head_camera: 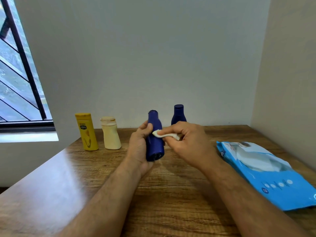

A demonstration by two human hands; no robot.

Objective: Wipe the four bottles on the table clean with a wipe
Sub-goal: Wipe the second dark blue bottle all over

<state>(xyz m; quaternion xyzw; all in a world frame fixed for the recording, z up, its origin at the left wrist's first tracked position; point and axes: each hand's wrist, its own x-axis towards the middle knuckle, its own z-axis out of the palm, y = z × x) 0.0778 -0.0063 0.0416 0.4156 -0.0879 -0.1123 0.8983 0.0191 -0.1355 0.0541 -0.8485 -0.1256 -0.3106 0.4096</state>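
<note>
Head view: left hand [139, 147] gripped a blue bottle [154, 142]; right hand [186, 142] pinched a wipe [164, 135] against it.

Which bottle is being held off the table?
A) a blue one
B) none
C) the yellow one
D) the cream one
A: the left hand grips a blue bottle off the table while the right hand presses a wipe to it.
</note>
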